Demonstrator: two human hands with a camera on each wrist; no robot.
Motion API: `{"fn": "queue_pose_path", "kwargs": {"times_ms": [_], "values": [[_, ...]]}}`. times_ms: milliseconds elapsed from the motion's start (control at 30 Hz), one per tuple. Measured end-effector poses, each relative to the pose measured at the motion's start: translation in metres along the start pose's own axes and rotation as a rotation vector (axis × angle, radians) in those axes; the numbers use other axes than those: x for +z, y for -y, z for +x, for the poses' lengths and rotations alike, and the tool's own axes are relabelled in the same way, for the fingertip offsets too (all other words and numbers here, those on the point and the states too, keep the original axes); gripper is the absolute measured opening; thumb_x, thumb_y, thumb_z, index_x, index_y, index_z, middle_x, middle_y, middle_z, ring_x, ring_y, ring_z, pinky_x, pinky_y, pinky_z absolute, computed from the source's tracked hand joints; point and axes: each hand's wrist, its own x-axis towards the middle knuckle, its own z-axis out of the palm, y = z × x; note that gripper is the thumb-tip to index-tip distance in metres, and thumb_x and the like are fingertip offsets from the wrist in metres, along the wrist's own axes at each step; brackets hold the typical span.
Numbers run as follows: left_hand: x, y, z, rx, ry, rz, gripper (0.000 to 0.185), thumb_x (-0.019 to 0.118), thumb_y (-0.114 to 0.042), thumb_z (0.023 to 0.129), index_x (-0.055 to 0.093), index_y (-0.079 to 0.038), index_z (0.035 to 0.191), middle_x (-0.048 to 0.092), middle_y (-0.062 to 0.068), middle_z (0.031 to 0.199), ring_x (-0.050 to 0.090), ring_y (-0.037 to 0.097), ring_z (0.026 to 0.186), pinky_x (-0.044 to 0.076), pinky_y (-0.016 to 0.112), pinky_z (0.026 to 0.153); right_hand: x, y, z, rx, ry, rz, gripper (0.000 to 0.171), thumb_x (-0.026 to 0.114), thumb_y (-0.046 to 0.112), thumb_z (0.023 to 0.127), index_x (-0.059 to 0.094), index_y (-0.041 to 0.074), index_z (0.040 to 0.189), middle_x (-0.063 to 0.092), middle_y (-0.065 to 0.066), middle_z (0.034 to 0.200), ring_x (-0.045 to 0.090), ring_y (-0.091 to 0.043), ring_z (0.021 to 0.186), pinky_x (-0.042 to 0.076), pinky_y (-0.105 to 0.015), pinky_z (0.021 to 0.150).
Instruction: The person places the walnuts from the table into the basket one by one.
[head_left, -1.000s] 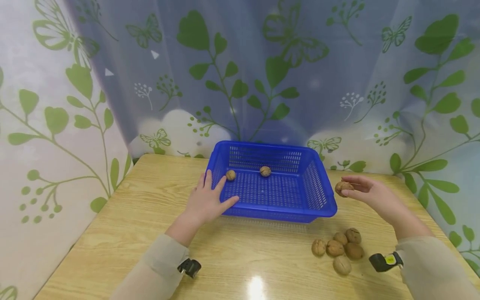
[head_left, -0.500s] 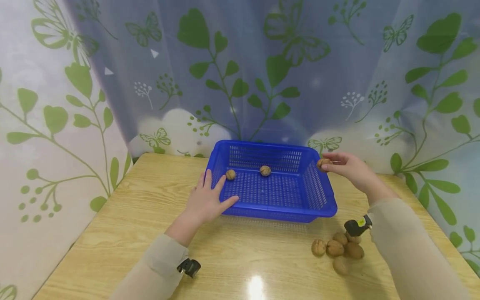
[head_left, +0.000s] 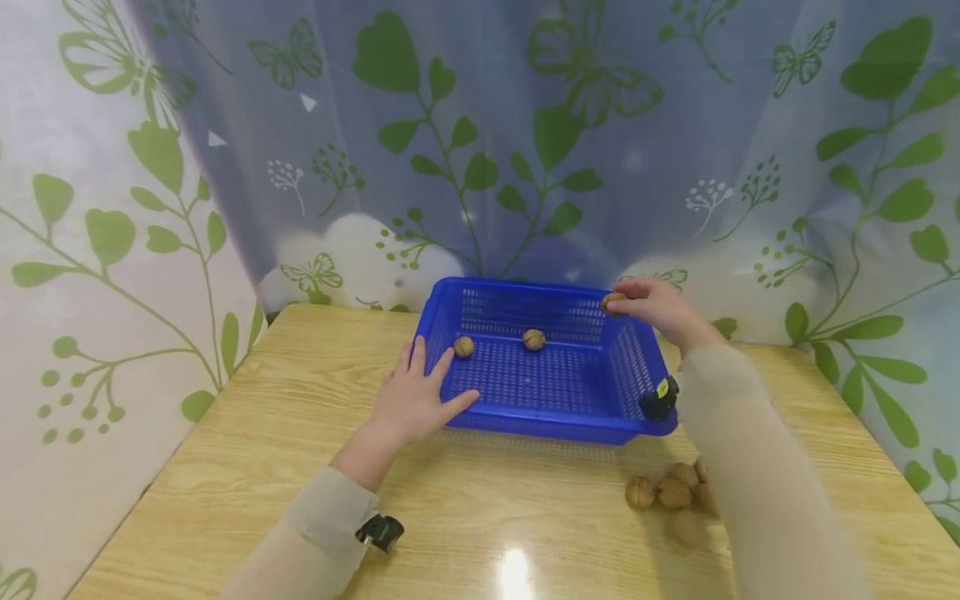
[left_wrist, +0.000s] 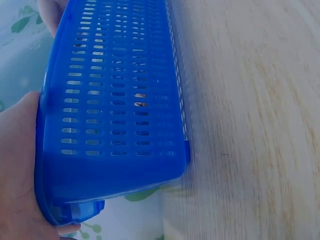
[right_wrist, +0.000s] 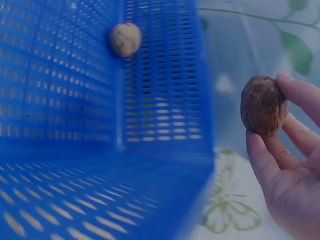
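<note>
A walnut (right_wrist: 264, 106) is pinched between the thumb and fingertips of my right hand (head_left: 660, 310), above the back right corner of the blue plastic basket (head_left: 540, 423). Spread fingers of my left hand (head_left: 411, 402) rest on the basket's left rim, the thumb lying over the front left corner. Inside the basket one walnut (head_left: 463, 347) lies near the left wall and another walnut (head_left: 534, 339) near the back wall. In the left wrist view the left hand (left_wrist: 17, 165) touches the rim beside the slotted side wall.
Several walnuts (head_left: 673, 492) are heaped on the wooden table (head_left: 247, 467) in front of the basket's right end, partly covered by the right sleeve (head_left: 757, 467). A patterned curtain (head_left: 480, 150) hangs right behind the basket. Each wrist wears a small black camera (head_left: 380, 533).
My right hand has carried its walnut leftward and back, from right of the basket to over its back right corner. The left hand stays on the rim.
</note>
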Motion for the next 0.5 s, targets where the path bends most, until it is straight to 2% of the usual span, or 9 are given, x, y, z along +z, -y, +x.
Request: {"fn": "queue_pose_path", "kwargs": {"times_ms": [233,367,500], "values": [[-0.001,0.001,0.0,0.011,-0.004,0.007,0.084,0.035,-0.071,0.086,0.026,-0.017,0.149,0.007,0.027,0.151,0.003,0.042,0.138,0.026,0.059,0.102,0.026,-0.009,0.024,0.014,0.022,-0.003,0.054,0.057,0.011,0.093,0.036,-0.012,0.136,0.045,-0.03,0.132,0.044,-0.04,0.121,0.034,-0.047,0.102],[0.001,0.002,0.001,0.003,-0.006,0.018,0.084,0.034,-0.073,0.085,0.026,-0.018,0.149,0.007,0.027,0.151,0.003,0.041,0.139,0.027,0.058,0.102,0.035,-0.01,0.031,0.005,0.022,-0.052,0.054,0.059,0.013,0.092,0.039,-0.012,0.135,0.045,-0.03,0.132,0.043,-0.041,0.122,0.033,-0.05,0.101],[0.002,0.002,0.002,0.001,-0.012,0.022,0.084,0.035,-0.073,0.085,0.027,-0.019,0.149,0.007,0.027,0.151,0.003,0.041,0.139,0.028,0.057,0.102,0.042,-0.013,0.038,0.041,0.041,-0.08,0.055,0.059,0.018,0.092,0.039,-0.008,0.136,0.044,-0.027,0.135,0.042,-0.039,0.123,0.033,-0.05,0.101]]}}
